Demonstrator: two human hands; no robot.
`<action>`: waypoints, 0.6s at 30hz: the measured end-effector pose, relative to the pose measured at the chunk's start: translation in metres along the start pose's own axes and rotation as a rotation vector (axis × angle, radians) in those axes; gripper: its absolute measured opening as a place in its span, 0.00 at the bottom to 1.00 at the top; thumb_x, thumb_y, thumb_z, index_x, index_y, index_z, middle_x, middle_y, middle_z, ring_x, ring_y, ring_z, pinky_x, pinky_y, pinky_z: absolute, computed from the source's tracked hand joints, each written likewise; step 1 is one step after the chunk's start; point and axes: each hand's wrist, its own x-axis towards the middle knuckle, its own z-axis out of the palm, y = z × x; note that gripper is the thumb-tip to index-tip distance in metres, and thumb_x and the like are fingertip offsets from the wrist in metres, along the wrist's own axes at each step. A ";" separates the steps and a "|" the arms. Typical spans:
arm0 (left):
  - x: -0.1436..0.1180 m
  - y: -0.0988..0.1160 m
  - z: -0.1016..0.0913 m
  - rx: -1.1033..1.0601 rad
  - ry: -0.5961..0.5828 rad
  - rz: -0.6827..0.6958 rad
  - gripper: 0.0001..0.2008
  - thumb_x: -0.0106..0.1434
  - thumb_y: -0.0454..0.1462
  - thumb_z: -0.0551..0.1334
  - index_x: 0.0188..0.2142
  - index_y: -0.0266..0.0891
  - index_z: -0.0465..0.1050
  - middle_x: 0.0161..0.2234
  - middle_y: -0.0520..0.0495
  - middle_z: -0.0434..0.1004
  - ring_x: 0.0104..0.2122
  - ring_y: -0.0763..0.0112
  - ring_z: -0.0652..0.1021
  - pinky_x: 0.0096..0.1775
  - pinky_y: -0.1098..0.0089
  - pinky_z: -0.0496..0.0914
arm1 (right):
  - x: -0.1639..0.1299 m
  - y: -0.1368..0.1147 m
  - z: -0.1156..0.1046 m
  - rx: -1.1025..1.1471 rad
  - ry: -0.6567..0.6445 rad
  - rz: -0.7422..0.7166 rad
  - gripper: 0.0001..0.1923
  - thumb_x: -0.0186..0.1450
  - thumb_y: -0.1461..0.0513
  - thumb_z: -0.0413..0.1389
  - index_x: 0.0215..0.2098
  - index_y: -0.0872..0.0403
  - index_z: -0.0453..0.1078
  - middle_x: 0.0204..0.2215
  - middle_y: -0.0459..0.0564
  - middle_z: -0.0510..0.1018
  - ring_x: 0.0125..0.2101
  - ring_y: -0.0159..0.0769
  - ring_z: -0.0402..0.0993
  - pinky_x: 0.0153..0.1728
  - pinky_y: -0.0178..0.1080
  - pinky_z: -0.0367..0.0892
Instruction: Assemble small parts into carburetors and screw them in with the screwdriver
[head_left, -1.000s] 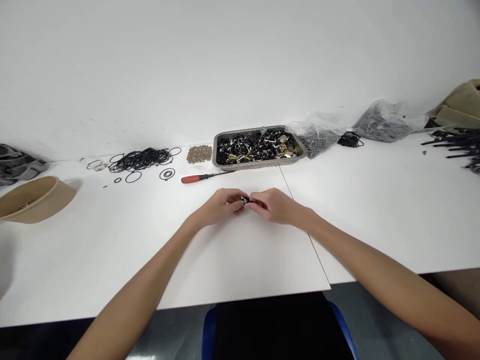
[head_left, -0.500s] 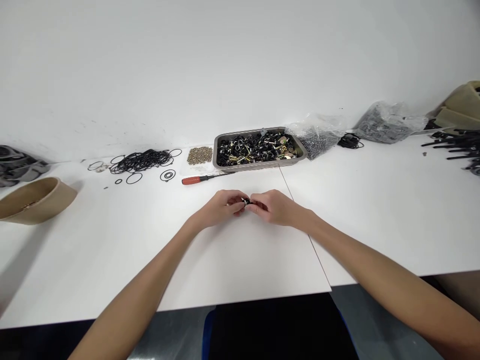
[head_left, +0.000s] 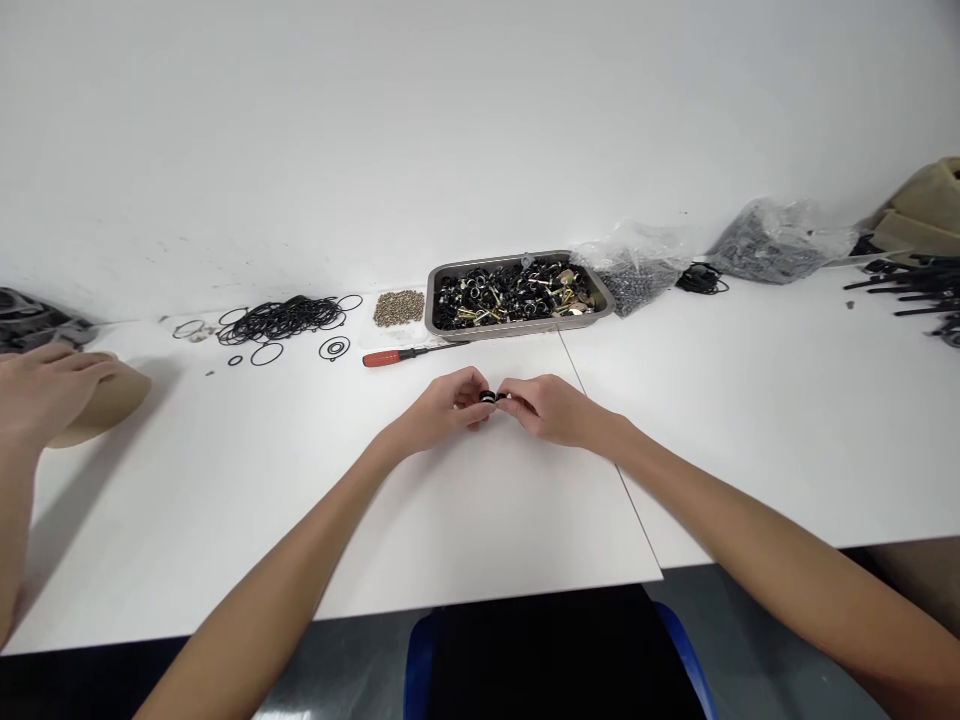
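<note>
My left hand [head_left: 442, 412] and right hand [head_left: 545, 410] sat together at table centre, fingertips of both pinched on one small black part [head_left: 488, 397] with a bit of silver showing, held just above the white table [head_left: 225, 480]. Compared with a second ago the part had come up slightly and showed more between the thumbs, so I read it as mid-fit, not finished. Bigger change: another person's hand [head_left: 41, 390] had come in at 9 o'clock and lay over the tan bowl [head_left: 112, 395]; earlier the bowl stood alone. Metal tray [head_left: 517, 325] of parts at 12 o'clock, red-handled screwdriver [head_left: 401, 354] just nearer, black rings [head_left: 281, 320] at 11, bags [head_left: 776, 242] at 2: none of those had shifted.
</note>
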 end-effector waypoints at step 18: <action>0.001 -0.006 0.002 0.081 0.026 0.021 0.06 0.55 0.35 0.63 0.32 0.38 0.67 0.29 0.54 0.68 0.29 0.76 0.69 0.35 0.71 0.66 | 0.001 -0.005 -0.004 0.041 -0.003 0.028 0.12 0.72 0.59 0.45 0.43 0.54 0.69 0.24 0.44 0.71 0.22 0.29 0.59 0.28 0.34 0.51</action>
